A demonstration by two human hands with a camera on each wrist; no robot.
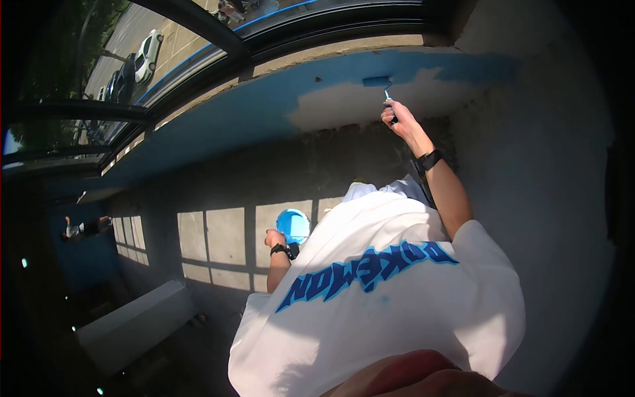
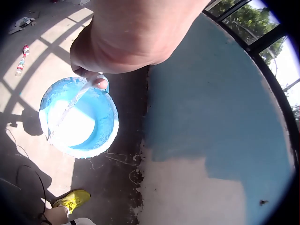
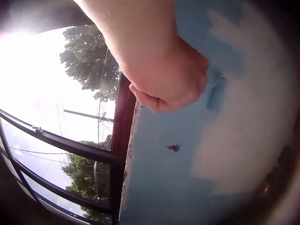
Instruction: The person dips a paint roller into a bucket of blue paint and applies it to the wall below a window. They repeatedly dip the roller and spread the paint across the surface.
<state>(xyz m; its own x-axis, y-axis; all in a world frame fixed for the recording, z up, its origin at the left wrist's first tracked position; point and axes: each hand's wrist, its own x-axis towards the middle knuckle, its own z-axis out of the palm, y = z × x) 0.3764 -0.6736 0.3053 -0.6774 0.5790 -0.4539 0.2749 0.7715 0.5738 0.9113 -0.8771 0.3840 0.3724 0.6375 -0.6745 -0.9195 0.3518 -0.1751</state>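
Landmark: the wall (image 1: 225, 109). Roller (image 1: 377, 81) lies against it, on the ragged border between blue paint and a pale patch (image 1: 337, 106). Its long axis runs roughly along the wall's length, near parallel to the window frame (image 1: 337, 32); its handle comes away from the wall toward the person's body.

Right hand (image 1: 399, 118) is just off the wall, fingers curled round the roller's handle; thumb only partly seen. Left hand (image 2: 126, 42) is farther out from the wall, holding the bucket (image 2: 105, 119) by its strap. One fingertip shows at the strap; the other fingers are largely hidden, so their exact lie cannot be told.

Bucket stands out from the wall, open mouth upward, blue inside, pale paint round the rim.

Edges: window frame borders the wall above; floor (image 1: 228, 231) meets its foot below. Pale patch gives open room beside the roller, away from the frame. A dark spot (image 3: 173, 147) marks the blue part of the wall, apart from the roller.

Out from the wall, on the floor: yellow shoe (image 2: 75, 200), small bottle (image 2: 20, 67). Beyond the wall: parked cars (image 1: 148, 57).
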